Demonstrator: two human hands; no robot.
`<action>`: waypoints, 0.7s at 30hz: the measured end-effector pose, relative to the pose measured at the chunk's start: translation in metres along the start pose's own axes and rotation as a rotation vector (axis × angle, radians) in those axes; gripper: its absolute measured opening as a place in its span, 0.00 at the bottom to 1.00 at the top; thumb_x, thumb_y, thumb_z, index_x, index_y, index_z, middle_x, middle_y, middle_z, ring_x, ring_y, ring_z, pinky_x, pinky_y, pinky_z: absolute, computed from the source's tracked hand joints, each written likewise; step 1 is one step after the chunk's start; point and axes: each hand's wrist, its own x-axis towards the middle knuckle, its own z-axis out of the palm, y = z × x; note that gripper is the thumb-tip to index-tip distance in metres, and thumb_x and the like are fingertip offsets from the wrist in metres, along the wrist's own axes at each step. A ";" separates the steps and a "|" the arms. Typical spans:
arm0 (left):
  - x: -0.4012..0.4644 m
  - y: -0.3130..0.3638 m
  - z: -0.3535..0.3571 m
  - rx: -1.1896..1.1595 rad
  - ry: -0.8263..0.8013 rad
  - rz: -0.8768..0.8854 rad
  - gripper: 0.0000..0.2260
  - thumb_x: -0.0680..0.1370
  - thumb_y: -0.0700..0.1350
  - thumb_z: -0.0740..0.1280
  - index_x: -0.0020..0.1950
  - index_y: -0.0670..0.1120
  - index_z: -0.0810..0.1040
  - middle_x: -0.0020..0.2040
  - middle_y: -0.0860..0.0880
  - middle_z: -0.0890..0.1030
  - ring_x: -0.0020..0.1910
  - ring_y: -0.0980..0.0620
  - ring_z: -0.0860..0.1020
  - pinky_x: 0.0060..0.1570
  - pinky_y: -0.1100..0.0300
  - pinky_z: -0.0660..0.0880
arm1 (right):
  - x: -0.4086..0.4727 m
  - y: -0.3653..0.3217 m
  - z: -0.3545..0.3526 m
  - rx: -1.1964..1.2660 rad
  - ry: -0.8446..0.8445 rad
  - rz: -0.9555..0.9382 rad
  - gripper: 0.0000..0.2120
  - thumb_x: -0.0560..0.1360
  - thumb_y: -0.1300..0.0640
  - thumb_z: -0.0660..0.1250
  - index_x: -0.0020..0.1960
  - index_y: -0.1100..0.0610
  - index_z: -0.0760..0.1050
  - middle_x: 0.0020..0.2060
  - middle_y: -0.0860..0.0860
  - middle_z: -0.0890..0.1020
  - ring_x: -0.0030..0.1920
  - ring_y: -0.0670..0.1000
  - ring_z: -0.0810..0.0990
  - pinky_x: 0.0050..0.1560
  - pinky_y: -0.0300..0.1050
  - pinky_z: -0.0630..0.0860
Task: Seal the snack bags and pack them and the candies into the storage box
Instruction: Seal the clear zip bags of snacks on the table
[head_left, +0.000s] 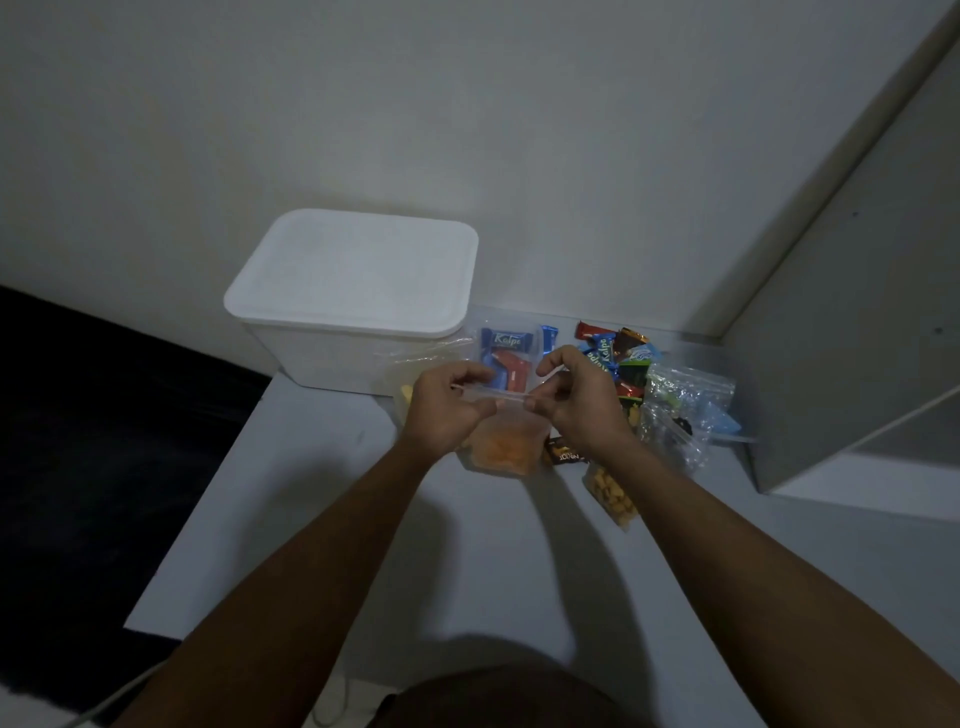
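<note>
A clear zip bag of orange snacks (501, 447) hangs upright between my hands above the white table. My left hand (447, 408) pinches the left end of its zip strip and my right hand (579, 397) pinches the right end. The white storage box (311, 353) stands at the back left against the wall with its lid (358, 273) on. Behind my hands lies a clear bag with blue and red Kalpa candies (506, 345). Loose wrapped candies (618, 345) are heaped to the right. A bag of yellow snacks (613, 496) lies beneath my right wrist.
Crumpled clear zip bags (685, 405) lie at the right by a white cabinet side (841, 364). A dark brown candy wrapper (563, 453) rests by the held bag. The table's left edge (208, 493) drops off to a dark floor.
</note>
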 end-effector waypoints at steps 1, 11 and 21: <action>0.000 -0.001 0.000 0.038 0.089 -0.016 0.12 0.66 0.38 0.78 0.48 0.43 0.81 0.42 0.52 0.80 0.39 0.61 0.76 0.39 0.73 0.73 | 0.000 -0.001 -0.001 0.023 0.005 0.001 0.16 0.71 0.71 0.71 0.44 0.51 0.71 0.39 0.61 0.83 0.43 0.54 0.85 0.37 0.30 0.78; -0.002 0.009 0.011 -0.328 -0.034 -0.651 0.08 0.73 0.44 0.70 0.37 0.40 0.80 0.31 0.45 0.79 0.28 0.50 0.76 0.31 0.60 0.70 | -0.003 0.003 0.007 0.062 0.034 0.004 0.16 0.70 0.74 0.71 0.42 0.53 0.72 0.37 0.65 0.82 0.41 0.55 0.83 0.34 0.29 0.76; -0.005 0.005 0.014 -0.404 -0.045 -0.648 0.03 0.74 0.37 0.66 0.44 0.40 0.79 0.36 0.45 0.80 0.34 0.51 0.78 0.34 0.60 0.72 | -0.008 0.010 0.006 0.244 -0.053 0.072 0.17 0.66 0.71 0.75 0.50 0.60 0.74 0.38 0.61 0.84 0.36 0.45 0.83 0.35 0.38 0.80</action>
